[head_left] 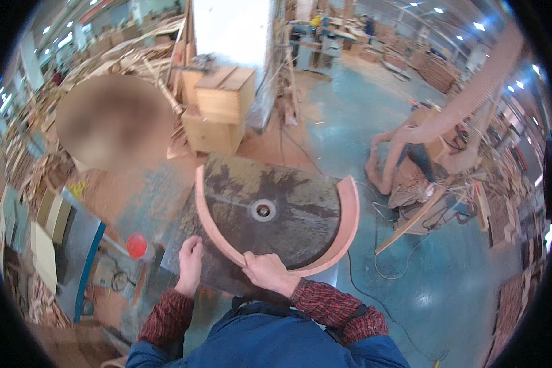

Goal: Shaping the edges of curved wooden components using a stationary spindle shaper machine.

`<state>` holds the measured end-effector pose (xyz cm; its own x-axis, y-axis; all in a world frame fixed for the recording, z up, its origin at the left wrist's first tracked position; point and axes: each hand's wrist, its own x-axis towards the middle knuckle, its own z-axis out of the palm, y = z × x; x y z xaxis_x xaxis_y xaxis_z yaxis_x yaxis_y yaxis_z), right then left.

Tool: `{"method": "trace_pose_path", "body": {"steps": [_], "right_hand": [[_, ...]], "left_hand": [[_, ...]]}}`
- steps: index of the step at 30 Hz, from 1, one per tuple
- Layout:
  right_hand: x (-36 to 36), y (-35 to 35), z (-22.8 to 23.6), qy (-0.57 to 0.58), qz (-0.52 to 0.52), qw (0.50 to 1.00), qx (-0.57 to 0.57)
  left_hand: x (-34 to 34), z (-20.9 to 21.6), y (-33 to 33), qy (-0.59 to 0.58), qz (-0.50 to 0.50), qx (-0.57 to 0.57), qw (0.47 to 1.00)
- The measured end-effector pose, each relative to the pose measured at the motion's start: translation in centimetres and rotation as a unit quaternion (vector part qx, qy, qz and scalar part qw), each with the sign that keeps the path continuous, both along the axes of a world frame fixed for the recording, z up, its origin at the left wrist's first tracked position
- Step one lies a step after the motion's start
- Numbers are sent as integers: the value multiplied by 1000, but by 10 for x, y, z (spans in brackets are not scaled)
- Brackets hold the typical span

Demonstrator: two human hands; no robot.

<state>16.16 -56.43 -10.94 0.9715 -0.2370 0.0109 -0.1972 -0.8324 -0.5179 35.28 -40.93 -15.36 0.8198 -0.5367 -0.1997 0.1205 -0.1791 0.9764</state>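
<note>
A curved, pinkish-brown wooden piece [349, 211], bent in a wide half ring, rests on a dark, stained machine table [239, 168]. Its two ends point away from me. Inside the curve, a round metal fitting [264, 210] with a dark centre is set in the table. My right hand [268, 271] is closed on the near part of the curved piece, its fingers over the rim. To the left, my left hand [191, 264] hovers by the table's left side, apart from the wood. Its fingers are curled, and whatever they may hold is hidden.
A red-topped container [138, 246] stands left of the table, near a blue-edged grey panel [86, 245]. Wooden boxes [224, 95] are stacked ahead by a white pillar [233, 37]. At right are a machine with a thick hose [460, 110] and a cable [374, 297] on the floor.
</note>
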Motion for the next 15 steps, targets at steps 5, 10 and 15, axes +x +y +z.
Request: {"method": "trace_pose_path", "body": {"steps": [5,10,15], "right_hand": [[13,21,-73,23,18,999,-13],[15,24,-68,18,50,998,23],[-46,-28,-62,-151,-166,974,-5]], "left_hand": [[6,-39,-28,-57,115,-40,991],[42,-142,-53,-273,179,51,944],[47,-85,-74,-58,170,55,982]]}}
